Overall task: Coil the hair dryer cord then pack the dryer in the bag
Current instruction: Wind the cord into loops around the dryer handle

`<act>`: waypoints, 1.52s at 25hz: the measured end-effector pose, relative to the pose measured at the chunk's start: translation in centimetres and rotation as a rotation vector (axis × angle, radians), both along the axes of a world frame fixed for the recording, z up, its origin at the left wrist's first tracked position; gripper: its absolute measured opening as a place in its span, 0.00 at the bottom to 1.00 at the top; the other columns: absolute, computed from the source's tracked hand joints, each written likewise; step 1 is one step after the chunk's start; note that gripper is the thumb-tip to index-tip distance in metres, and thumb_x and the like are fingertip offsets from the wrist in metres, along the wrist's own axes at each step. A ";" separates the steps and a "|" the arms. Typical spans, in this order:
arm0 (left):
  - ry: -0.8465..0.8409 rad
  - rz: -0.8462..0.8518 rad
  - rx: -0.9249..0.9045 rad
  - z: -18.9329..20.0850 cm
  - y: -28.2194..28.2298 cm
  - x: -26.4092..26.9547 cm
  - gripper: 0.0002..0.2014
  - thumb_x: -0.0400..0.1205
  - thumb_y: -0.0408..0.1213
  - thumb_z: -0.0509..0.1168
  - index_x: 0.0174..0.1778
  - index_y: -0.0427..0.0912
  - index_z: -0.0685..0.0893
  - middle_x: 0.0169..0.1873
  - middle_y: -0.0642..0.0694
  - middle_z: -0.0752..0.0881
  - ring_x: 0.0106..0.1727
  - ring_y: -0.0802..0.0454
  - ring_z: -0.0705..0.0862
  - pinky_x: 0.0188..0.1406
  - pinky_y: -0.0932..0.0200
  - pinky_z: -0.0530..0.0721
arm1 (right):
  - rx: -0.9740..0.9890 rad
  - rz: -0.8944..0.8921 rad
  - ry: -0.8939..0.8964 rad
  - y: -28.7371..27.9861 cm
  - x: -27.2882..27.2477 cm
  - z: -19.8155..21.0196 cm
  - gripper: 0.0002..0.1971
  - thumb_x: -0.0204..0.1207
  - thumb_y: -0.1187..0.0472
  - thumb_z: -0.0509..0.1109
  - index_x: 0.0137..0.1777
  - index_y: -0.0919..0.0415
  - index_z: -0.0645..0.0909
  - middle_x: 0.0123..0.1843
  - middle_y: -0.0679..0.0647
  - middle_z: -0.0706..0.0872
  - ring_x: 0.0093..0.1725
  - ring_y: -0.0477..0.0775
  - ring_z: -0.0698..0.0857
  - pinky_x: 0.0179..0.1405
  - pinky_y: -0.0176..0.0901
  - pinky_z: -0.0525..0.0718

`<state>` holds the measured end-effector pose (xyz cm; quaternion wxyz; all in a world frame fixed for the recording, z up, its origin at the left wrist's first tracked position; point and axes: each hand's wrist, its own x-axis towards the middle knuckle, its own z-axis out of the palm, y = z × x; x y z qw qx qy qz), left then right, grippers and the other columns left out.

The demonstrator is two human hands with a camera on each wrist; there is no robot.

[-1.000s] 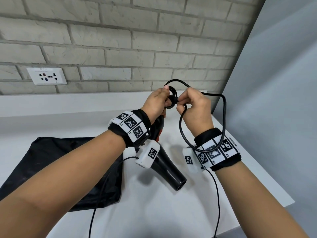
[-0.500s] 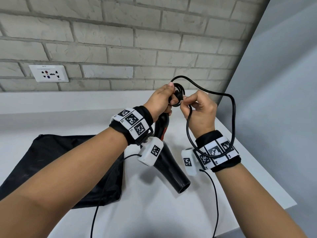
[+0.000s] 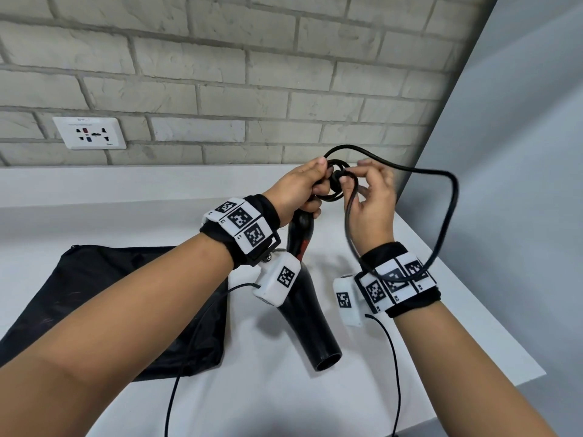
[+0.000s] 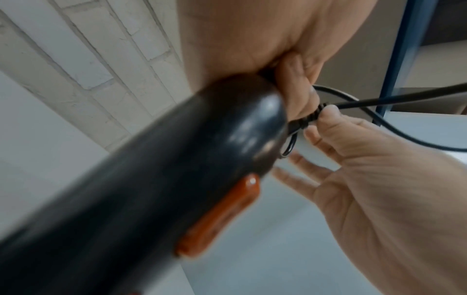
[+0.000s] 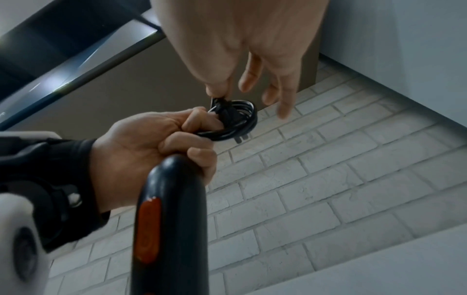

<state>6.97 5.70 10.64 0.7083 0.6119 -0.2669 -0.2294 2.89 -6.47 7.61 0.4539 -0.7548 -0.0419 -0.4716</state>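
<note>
The black hair dryer (image 3: 303, 298) with an orange switch (image 5: 147, 229) hangs nozzle down over the white counter. My left hand (image 3: 315, 184) grips the top of its handle (image 5: 174, 209) together with a small coil of cord (image 5: 235, 119). My right hand (image 3: 353, 181) pinches the cord (image 4: 404, 97) at the coil between thumb and forefinger, its other fingers (image 5: 252, 75) spread. A loose cord loop (image 3: 449, 216) swings out to the right and back round my right wrist. The black bag (image 3: 94, 298) lies flat on the counter at the left.
A brick wall (image 3: 252, 89) with a white socket plate (image 3: 90, 133) runs behind the counter (image 3: 441, 326). A grey panel (image 3: 520, 152) closes the right side. The counter's right and front edges are near my right forearm. Thin sensor cables (image 3: 394, 373) hang from both wristbands.
Both hands have risen slightly with the dryer. The loose cord loop has swung further out to the right, the coil has more turns, and my right hand's free fingers have spread.
</note>
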 end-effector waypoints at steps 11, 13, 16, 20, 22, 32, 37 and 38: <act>-0.060 0.133 0.103 -0.6 -0.6 -0.2 0.18 0.87 0.47 0.47 0.34 0.44 0.71 0.20 0.52 0.70 0.11 0.61 0.64 0.23 0.63 0.67 | 0.152 0.208 0.246 -0.9 0.0 0.8 0.16 0.65 0.65 0.74 0.41 0.43 0.74 0.42 0.51 0.82 0.41 0.56 0.82 0.38 0.37 0.82; -0.054 0.139 0.102 -0.7 -0.7 -0.2 0.19 0.87 0.47 0.47 0.34 0.43 0.71 0.15 0.57 0.72 0.11 0.61 0.64 0.22 0.63 0.68 | 0.230 0.182 0.278 -1.0 0.1 1.0 0.23 0.64 0.69 0.77 0.49 0.44 0.71 0.42 0.50 0.81 0.39 0.53 0.83 0.38 0.37 0.83; -0.066 0.159 0.103 -0.7 -0.8 -0.1 0.19 0.88 0.46 0.47 0.34 0.42 0.69 0.19 0.51 0.70 0.11 0.60 0.63 0.21 0.63 0.68 | 0.298 0.213 0.403 -1.0 0.2 0.9 0.19 0.69 0.70 0.74 0.58 0.60 0.75 0.40 0.53 0.83 0.34 0.51 0.85 0.29 0.31 0.84; -0.031 0.125 0.076 -0.7 -0.8 -0.1 0.18 0.88 0.45 0.46 0.34 0.44 0.68 0.14 0.57 0.66 0.13 0.61 0.57 0.17 0.69 0.63 | 0.353 0.314 0.511 -1.4 0.2 0.8 0.07 0.74 0.72 0.68 0.50 0.65 0.78 0.40 0.56 0.83 0.29 0.42 0.86 0.30 0.31 0.87; -0.021 0.118 0.083 -0.7 -0.8 -0.3 0.18 0.88 0.45 0.47 0.33 0.44 0.69 0.13 0.57 0.66 0.14 0.61 0.58 0.18 0.68 0.61 | 0.366 0.379 0.568 -1.7 0.2 0.9 0.09 0.75 0.72 0.66 0.54 0.66 0.76 0.44 0.56 0.82 0.33 0.44 0.86 0.31 0.32 0.87; -0.092 0.159 0.231 -0.5 -1.0 -0.7 0.13 0.82 0.42 0.62 0.34 0.42 0.73 0.22 0.49 0.68 0.13 0.60 0.64 0.19 0.64 0.66 | 0.318 0.279 0.585 -2.3 0.3 0.7 0.15 0.70 0.73 0.72 0.33 0.58 0.70 0.31 0.54 0.78 0.22 0.41 0.82 0.24 0.35 0.84; -0.085 0.135 0.227 -0.2 -1.1 -1.1 0.10 0.81 0.31 0.61 0.33 0.42 0.72 0.18 0.50 0.67 0.12 0.58 0.62 0.16 0.66 0.65 | 0.123 0.350 0.457 -2.1 -0.1 0.9 0.11 0.61 0.71 0.69 0.36 0.56 0.72 0.45 0.47 0.76 0.46 0.42 0.77 0.39 0.23 0.76; -0.070 0.131 0.214 0.0 -1.1 -1.2 0.10 0.81 0.31 0.59 0.33 0.42 0.73 0.16 0.52 0.67 0.12 0.57 0.61 0.16 0.66 0.65 | 0.125 0.461 0.491 -2.3 -0.3 1.0 0.14 0.56 0.71 0.64 0.42 0.57 0.74 0.51 0.46 0.75 0.52 0.42 0.76 0.43 0.24 0.76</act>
